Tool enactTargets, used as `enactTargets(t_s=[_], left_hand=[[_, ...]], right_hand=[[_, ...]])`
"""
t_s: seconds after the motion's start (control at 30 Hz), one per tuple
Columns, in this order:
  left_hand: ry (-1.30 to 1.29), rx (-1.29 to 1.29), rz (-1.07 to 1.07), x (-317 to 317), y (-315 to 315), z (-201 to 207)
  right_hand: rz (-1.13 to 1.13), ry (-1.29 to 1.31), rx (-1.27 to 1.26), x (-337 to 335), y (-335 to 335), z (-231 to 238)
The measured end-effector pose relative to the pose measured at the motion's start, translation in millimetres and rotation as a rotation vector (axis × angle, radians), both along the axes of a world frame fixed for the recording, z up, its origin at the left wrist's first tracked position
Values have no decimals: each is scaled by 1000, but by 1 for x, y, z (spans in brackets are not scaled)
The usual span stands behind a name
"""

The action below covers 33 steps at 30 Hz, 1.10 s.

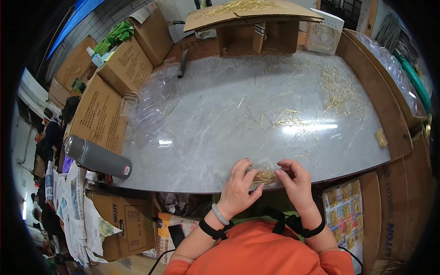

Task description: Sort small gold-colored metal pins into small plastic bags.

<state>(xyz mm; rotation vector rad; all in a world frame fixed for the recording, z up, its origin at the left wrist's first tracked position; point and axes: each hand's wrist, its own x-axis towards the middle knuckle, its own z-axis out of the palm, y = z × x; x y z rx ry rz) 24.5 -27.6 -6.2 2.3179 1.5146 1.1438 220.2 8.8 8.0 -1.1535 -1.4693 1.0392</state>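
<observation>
At the table's near edge, a small clear plastic pack (264, 176) filled with thin gold wire pins lies between my hands. My left hand (237, 189) curls round its left side, thumb and fingers bent against it. On the other side my right hand (295, 182) pinches the pack's right end with thumb and fingertips. Loose gold pins (289, 118) are scattered on the grey marbled table (206, 123) beyond my hands, and a thicker heap (338, 89) spreads at the far right. Clear plastic packs (153, 107) are piled at the left.
A grey bottle (98, 157) lies tilted at the left edge by cardboard boxes (98, 112). An open carton (279, 39) and a white fan (323, 33) stand at the back. A small gold bundle (381, 137) sits at the right. Filled packs (347, 211) lie below the table.
</observation>
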Motion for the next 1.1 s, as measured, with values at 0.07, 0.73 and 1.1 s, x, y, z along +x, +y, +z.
enactTargets(t_s=[0.07,0.73,1.1], left_hand=[[-13,4,5,0,0,-1],[118,-54,15,1,-2,11],[108,-117,-3,0,1,5]], right_hand=[[-50,-45,75,-8,0,-4],[195,-349,129,22,13,20],[357,-386,-19,21,29,32]])
